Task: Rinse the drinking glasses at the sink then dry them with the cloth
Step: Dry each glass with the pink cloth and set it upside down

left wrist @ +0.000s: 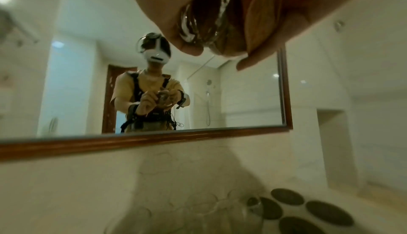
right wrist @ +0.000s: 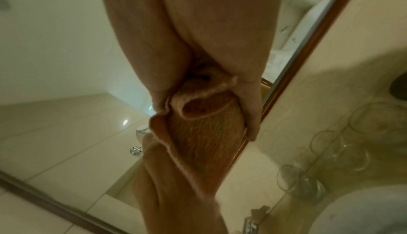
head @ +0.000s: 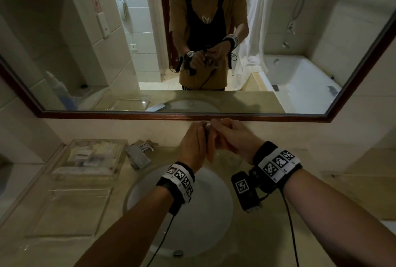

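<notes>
Head view: above the sink (head: 137, 198), my left hand (head: 194, 146) wraps a clear drinking glass (head: 208, 129), mostly hidden between my palms, while my right hand (head: 232, 138) closes in from the other side, fingers curled, with the cloth (head: 211, 151) showing in the gap between them.

Left wrist view: the glass (left wrist: 202, 22) sits deep in my curled fingers (left wrist: 191, 48), wall against palm, the orange cloth (left wrist: 259, 16) pressed up beside it. It looks thin, wet and slick; I judge a full wrap round the wall safest, never the rim alone.

Right wrist view: my thumb and fingers (right wrist: 251, 109) pinch the soft, bunched cloth (right wrist: 204, 129). Below my grip, more glasses (right wrist: 326, 143) stand on the counter (right wrist: 286, 119).
</notes>
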The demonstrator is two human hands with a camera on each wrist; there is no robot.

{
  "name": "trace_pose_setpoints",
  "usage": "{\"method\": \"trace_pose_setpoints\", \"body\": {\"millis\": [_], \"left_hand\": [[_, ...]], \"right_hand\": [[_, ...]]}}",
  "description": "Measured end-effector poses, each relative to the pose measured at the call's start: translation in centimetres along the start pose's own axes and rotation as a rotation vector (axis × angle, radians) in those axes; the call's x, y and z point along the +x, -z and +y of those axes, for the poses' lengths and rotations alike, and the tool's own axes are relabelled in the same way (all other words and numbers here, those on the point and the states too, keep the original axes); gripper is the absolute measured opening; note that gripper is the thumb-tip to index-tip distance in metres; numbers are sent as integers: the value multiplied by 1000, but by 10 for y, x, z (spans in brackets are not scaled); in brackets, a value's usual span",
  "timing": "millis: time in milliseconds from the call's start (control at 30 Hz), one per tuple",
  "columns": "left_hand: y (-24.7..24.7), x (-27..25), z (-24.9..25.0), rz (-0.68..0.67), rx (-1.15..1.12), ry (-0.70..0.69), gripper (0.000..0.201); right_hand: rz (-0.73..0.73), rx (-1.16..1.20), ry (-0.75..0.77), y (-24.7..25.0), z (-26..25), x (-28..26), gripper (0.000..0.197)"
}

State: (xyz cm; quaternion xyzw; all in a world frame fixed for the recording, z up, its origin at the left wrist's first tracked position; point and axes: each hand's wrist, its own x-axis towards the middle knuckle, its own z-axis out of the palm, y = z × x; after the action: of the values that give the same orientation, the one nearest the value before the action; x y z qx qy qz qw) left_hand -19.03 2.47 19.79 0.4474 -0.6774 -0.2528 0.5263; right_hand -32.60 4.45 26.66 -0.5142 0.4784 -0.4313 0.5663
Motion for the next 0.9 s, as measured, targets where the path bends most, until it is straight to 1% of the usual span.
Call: {"method": "trace_pose_setpoints", "body": {"millis": [67, 133, 167, 200, 267, 300, 367, 400, 467, 567, 633, 667, 733, 800, 833, 900], "left_hand": [[0, -1, 0, -29, 66, -92, 43], [0, -2, -1, -22, 89, -128, 41], [0, -3, -1, -6, 97, -128, 38], [0, -3, -1, 14, 87, -114, 35], [2, 0, 0, 48, 37, -70, 37], [2, 1, 0, 59, 25, -67, 40], [4, 2, 1, 49, 27, -88, 37], [5, 2, 3, 35, 37, -105, 35], [6, 0, 3, 8, 74, -161, 36], [7, -3, 6, -35, 149, -204, 47], [7, -3, 8, -53, 183, -234, 56], [7, -4, 9, -58, 197, -274, 56], [7, -3, 8, -66, 232, -372, 49], [7, -3, 6, -61, 273, -429, 45], [7, -3, 6, -56, 283, -425, 47], [7, -5, 6, -48, 259, -347, 52]], "right_hand": [[30, 12, -5, -1, -1, 0, 36], [44, -3, -13, -1, 0, -1, 36], [27, -28, -18, 0, -1, -2, 35], [-9, -54, -16, 1, -2, -5, 31], [-85, -99, -4, 5, -3, -10, 11], [-91, -127, -1, 8, -2, -11, 13], [-76, -125, 11, 14, 0, -9, 30], [-63, -103, 6, 14, 0, -9, 33], [-60, -74, 0, 11, 1, -8, 30], [6, -88, -15, 8, 0, -5, 40], [82, 9, -111, 6, -2, -1, 38], [117, 76, -172, 6, -2, 2, 39], [177, 154, -288, 8, -1, 6, 41], [176, 165, -356, 11, 0, 8, 37], [154, 169, -370, 12, 0, 9, 37], [92, 184, -334, 12, -1, 6, 38]]}}
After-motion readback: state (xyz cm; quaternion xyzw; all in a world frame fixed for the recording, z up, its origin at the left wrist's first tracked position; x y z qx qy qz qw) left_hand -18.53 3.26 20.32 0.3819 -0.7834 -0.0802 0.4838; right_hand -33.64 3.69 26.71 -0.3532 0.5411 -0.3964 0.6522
